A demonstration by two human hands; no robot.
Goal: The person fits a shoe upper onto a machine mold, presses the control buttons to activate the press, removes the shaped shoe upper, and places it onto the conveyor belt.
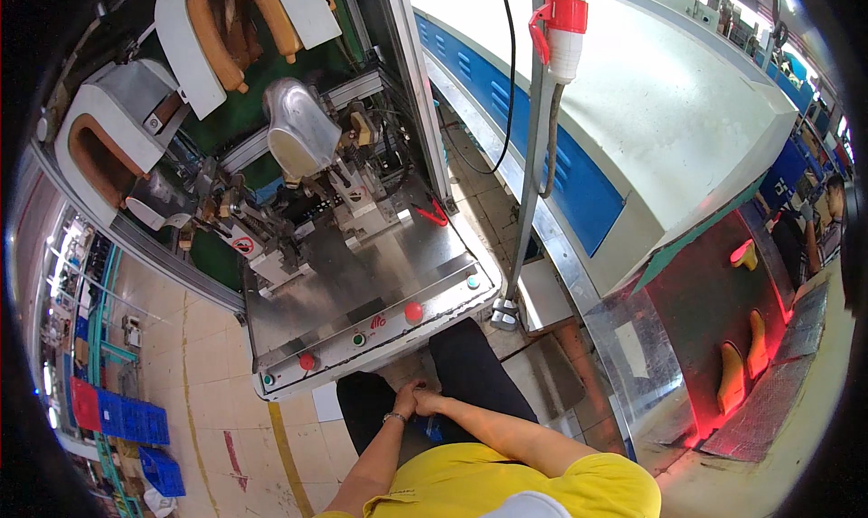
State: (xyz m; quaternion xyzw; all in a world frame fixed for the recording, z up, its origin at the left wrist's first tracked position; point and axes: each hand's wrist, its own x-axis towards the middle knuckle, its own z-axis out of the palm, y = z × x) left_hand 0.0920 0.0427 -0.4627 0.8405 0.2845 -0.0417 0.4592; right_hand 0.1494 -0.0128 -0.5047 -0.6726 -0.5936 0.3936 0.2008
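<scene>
Both of my hands rest together between my knees, over dark trousers. My left hand (406, 399), with a bracelet at its wrist, is closed against my right hand (429, 400). The right hand's fingers are curled in as well, and no object shows in either. Just ahead stands a machine with a metal worktop (362, 287). Its front edge carries red push buttons (413, 313) and green ones (359, 340), all apart from my hands. Above the worktop sits a shiny metal form (301, 129), with a white U-shaped block (201, 30) with tan lining over it.
On the right, a large white and blue machine (687, 84) has a red-lit belt (705, 324) bearing tan boot-shaped pieces (732, 378). A metal post (529, 156) with a red and white plug (567, 21) stands between. Blue crates (134, 420) are at far left; another person (834, 197) is at far right.
</scene>
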